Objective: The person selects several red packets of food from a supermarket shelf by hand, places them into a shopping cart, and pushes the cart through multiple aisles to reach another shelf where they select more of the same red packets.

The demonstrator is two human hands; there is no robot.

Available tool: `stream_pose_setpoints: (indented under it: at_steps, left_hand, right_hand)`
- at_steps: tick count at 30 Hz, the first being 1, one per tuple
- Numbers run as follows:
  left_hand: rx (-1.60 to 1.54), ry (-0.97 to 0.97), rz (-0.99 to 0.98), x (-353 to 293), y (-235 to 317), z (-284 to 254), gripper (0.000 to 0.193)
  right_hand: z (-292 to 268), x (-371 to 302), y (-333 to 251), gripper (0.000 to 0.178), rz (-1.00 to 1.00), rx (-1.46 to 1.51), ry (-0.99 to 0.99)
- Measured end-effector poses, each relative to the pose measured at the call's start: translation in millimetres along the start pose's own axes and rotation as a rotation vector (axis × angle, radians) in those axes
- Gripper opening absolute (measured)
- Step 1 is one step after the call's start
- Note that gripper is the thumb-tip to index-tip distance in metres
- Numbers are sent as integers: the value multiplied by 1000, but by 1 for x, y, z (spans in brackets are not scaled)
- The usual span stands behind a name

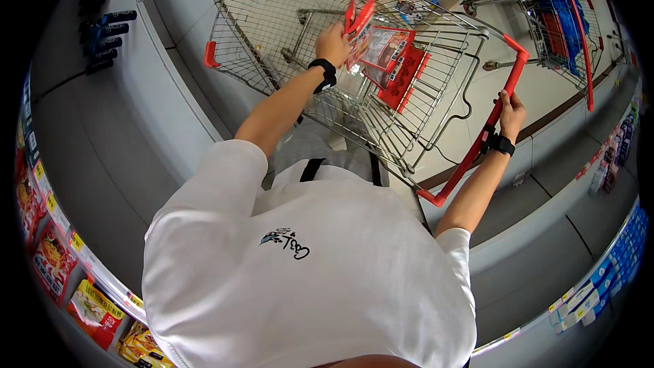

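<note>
Loading of the cart (272, 41) is the step in hand, judged from how things lie. A red packet (360, 24) is gripped by the left hand (332, 44), which is clenched on its edge and held inside the wire basket, above its floor. More red packets (395, 68) are seen leaning against the child-seat flap just beside it. The red handle (501, 105) is grasped by the right hand (511, 114), fingers wrapped round the bar at its right end. Black bands are worn on both wrists. A second cart (565, 27) with blue goods is parked well apart, at the upper right. Shelves with snack bags (88, 307) are seen at the lower left, and blue packs (623, 252) at the lower right.

For the next move, the packet would need to be lowered among the others and the grip loosened, while the cart is kept steady by the handle.
</note>
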State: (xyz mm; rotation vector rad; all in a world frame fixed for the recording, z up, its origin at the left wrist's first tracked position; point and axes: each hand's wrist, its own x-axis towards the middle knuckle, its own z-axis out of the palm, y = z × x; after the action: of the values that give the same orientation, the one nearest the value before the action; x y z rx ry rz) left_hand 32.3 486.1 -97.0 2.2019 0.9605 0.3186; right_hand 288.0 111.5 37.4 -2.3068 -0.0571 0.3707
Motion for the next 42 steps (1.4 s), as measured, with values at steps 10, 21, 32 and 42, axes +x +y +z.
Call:
stream_pose_setpoints:
  at_steps: [10,21,32,42]
  left_hand:
    - [127,22,49,4,-14,18,9]
    - [96,-535,73,-39,23,66,23]
    - [11,285,33,8,-10,-199,26]
    - [214,1278,68,1,114,-614,25]
  right_hand:
    - [1,-4,1,33,-1,-2,-4]
    - [-3,-1,2,33,0,60,-43]
    - [-19,8,34,46,-237,-227,-99]
    - [-18,-4,-84,36,-560,-441,115]
